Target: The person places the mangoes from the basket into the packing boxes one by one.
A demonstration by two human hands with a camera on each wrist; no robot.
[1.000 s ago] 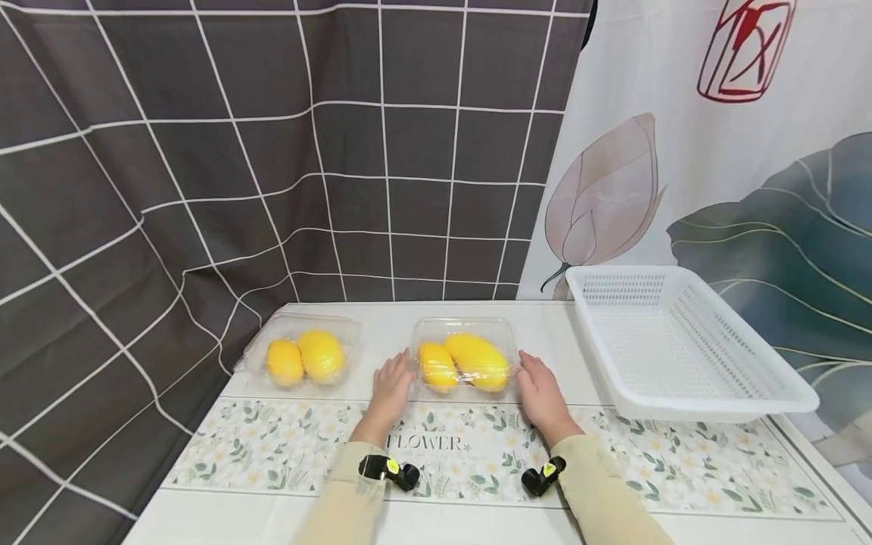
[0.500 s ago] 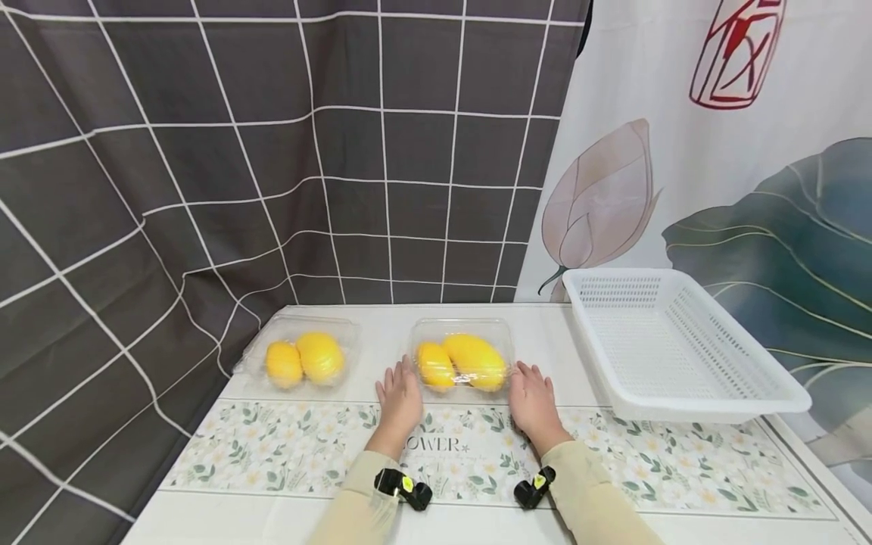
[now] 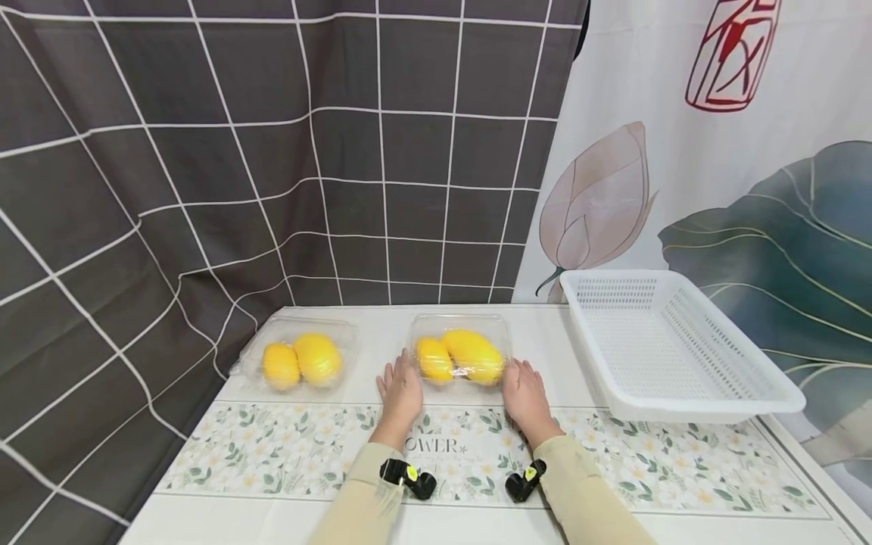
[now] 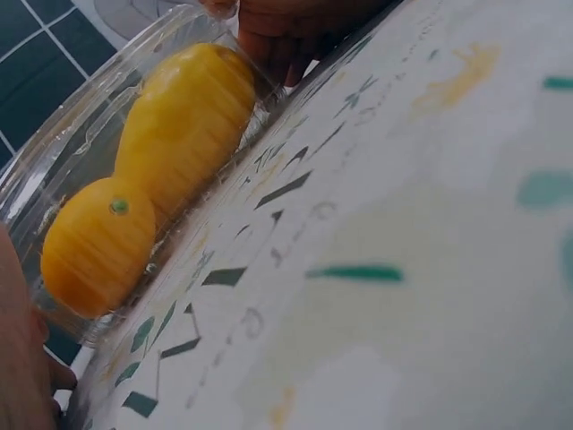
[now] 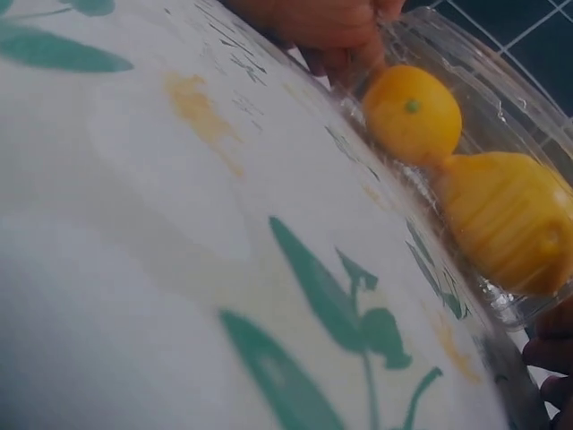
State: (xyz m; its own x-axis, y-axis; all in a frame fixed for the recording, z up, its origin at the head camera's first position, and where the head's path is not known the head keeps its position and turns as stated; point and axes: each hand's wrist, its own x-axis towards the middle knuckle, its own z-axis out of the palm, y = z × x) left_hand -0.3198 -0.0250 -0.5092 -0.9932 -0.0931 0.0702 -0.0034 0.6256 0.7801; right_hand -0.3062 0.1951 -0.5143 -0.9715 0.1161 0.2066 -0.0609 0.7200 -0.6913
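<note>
A clear plastic clamshell box (image 3: 459, 322) stands at the middle of the table, with a large long yellow fruit (image 3: 477, 356) and a smaller rounder one (image 3: 434, 359) inside. My left hand (image 3: 400, 390) holds its left end. At the opposite end, my right hand (image 3: 526, 393) holds it too. Seen from the right wrist, the left fingers (image 5: 345, 63) bend at the box's edge. The left wrist view shows the right fingers (image 4: 282, 54) bent down by the far end. A green stem spot marks the smaller fruit (image 4: 98, 246).
Left of the hands sits a second clear box (image 3: 344, 329) with two yellow fruits (image 3: 316, 359). A white perforated basket (image 3: 708, 409) stands at the right. A flower-print strip (image 3: 272, 454) crosses the white table. Dark checked cloth (image 3: 409, 212) hangs behind.
The right hand has shifted left, and both hands have closed in on the middle box. The box's near edge has risen slightly. The other box and the basket have stayed put.
</note>
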